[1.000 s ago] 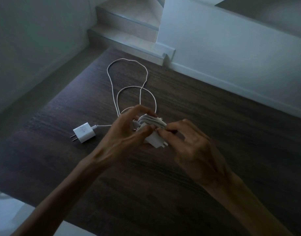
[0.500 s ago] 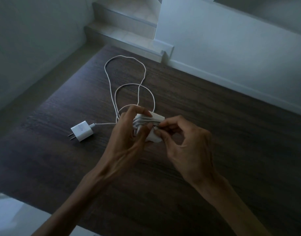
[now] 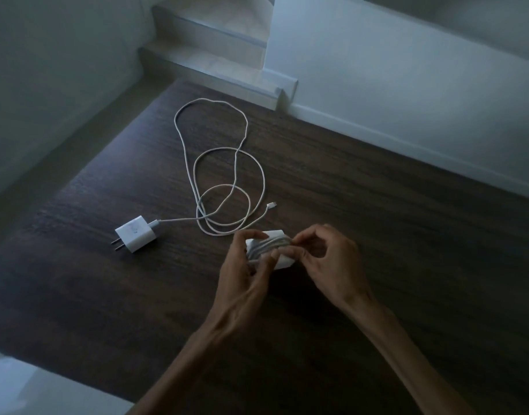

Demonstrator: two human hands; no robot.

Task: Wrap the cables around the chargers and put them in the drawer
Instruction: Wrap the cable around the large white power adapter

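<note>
Two hands are gripping a small, probably light wrapped charger: left hand clamping its body, right hand pinching the springy cable end.

Wrapped charger, gripped in left hand, came down and toward the person, off the loose cable it had been covering. That cable's near loops and its free connector came into sight. Right hand changed grip: fingers that lay stretched over the charger a second ago curled up, fingertips pinching at the windings on its right end. Camera view drifted, so second charger sat further left of the hands.
</note>
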